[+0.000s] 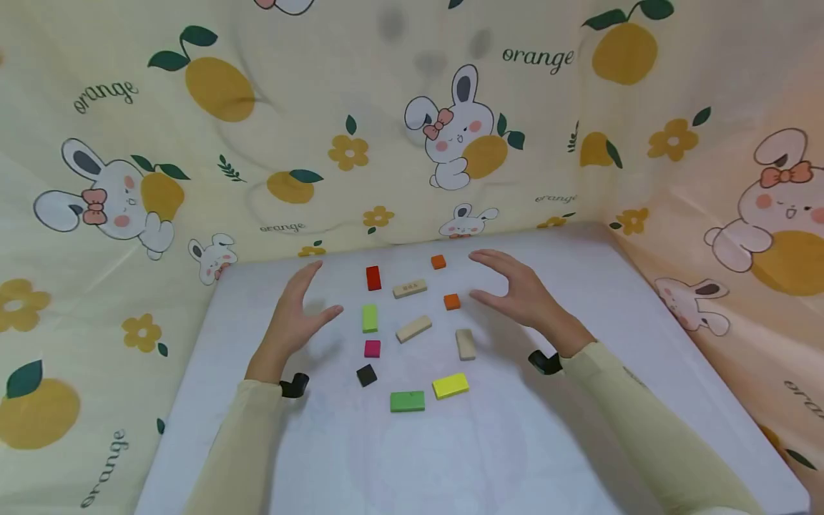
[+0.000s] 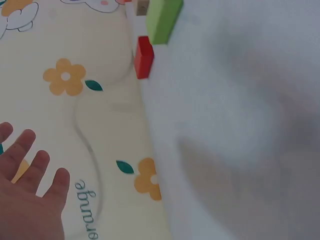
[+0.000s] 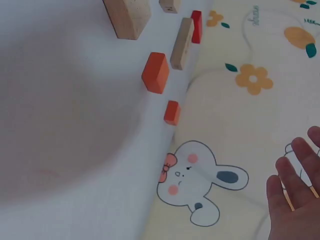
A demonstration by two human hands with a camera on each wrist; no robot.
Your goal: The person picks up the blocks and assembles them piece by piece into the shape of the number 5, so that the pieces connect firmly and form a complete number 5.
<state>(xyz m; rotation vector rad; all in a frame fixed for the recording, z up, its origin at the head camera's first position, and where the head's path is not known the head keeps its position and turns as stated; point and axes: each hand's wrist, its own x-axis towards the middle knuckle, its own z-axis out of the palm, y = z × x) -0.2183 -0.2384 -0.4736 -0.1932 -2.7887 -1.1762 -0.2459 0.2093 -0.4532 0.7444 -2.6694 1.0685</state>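
Note:
My left hand [image 1: 292,320] hovers over the left of the white table, thumb spread from the fingers, holding nothing. Closest to it are a light green block [image 1: 370,319] and a red block [image 1: 373,278]. On the other side, my right hand [image 1: 523,292] is held up with thumb and fingers apart, also holding nothing. Two orange blocks, one farther back [image 1: 438,262] and one nearer [image 1: 452,302], lie just left of its fingertips. Plain wooden blocks lie between the hands, among them one with printed marks [image 1: 410,288], one tilted [image 1: 413,329] and one at the right [image 1: 466,345].
Nearer the front lie a magenta block [image 1: 372,349], a black block [image 1: 367,375], a green block [image 1: 408,402] and a yellow block [image 1: 450,385]. A patterned cloth [image 1: 373,100] with rabbits and oranges hangs behind and beside the table [image 1: 412,472].

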